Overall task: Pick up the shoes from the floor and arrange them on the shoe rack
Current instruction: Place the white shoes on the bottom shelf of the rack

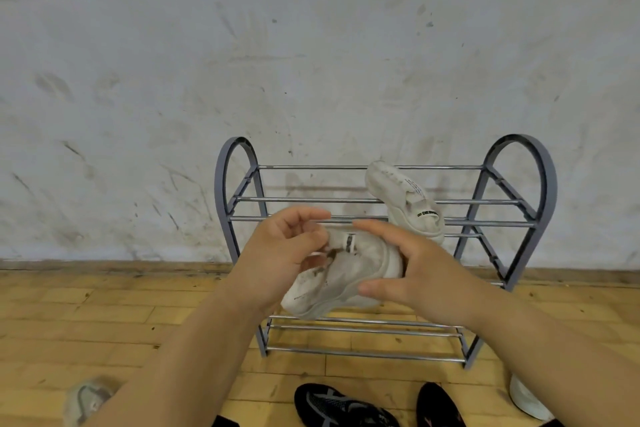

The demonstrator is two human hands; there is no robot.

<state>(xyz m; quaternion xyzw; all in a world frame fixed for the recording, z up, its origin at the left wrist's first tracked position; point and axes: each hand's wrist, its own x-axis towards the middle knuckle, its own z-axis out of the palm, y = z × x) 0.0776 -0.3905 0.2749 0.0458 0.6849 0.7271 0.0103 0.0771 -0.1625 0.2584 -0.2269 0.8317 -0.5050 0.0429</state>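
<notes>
**white shoe (349,274) in both hands, light and soft, close to the rack**

the white shoe is off the floor (104,305), in the air in front of the shoe rack (543,184), clasped from both sides. the left hand (280,253) has its fingers (304,217) curled in over the upper, thumb pressed beside a small black-marked tab. the right hand (426,274) grasps the other side, thumb under the sole edge and index finger over the top.

it looks light enough for one hand. the upper seems padded and pliable, likely to give under a pinch, while the thick sole should be stiffer. the scuffed fabric should not be slippery. the firmest hold, i judge, is across sole and sidewall, where the right thumb sits, not on the floppy tab.

just beyond the right fingertips the second white shoe (405,201) lies tilted across the top rails. the bare rails beyond the left fingertips look the natural spot. below the wrists, black shoes (343,407) and a grey shoe (86,399) lie on the floor.
</notes>
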